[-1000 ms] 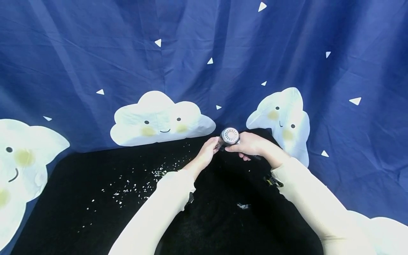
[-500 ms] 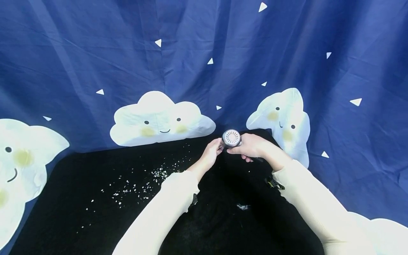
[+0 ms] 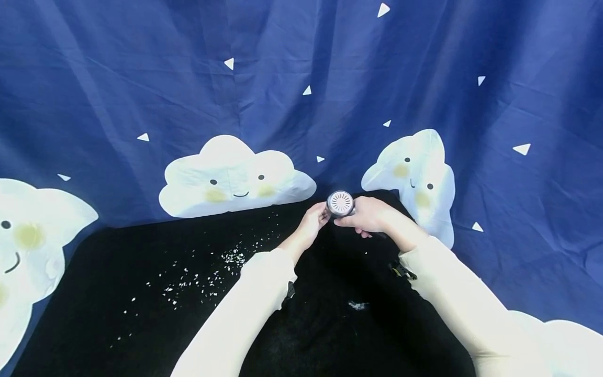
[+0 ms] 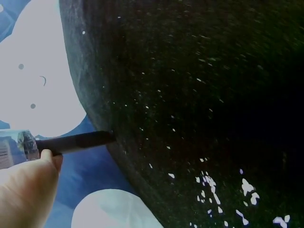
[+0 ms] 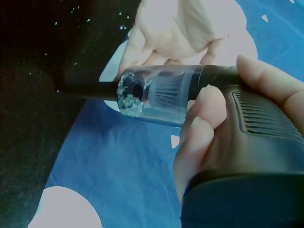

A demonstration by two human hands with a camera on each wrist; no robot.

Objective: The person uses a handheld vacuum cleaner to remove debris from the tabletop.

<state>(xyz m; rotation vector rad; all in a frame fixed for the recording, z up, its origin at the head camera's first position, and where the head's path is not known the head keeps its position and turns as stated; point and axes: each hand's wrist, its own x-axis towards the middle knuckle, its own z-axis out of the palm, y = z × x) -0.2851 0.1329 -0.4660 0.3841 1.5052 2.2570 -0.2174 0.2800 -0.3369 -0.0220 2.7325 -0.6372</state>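
Observation:
A handheld vacuum cleaner, seen from its round vented end in the head view, is between both hands near the far edge of the black cloth. My right hand grips its dark body, fingers wrapped round it in the right wrist view. My left hand holds the clear dust cup from the other side, its fingers partly hidden behind it. A narrow dark nozzle runs from the cup toward the black cloth. White bits lie inside the cup around the nozzle's base.
White scraps are scattered over the left half of the black cloth. A small whitish clump lies nearer the body. Behind the cloth hangs a blue curtain printed with clouds.
Since a second ago the vacuum has shifted slightly, and my left hand and forearm have moved a little to the right. My right hand keeps its grip.

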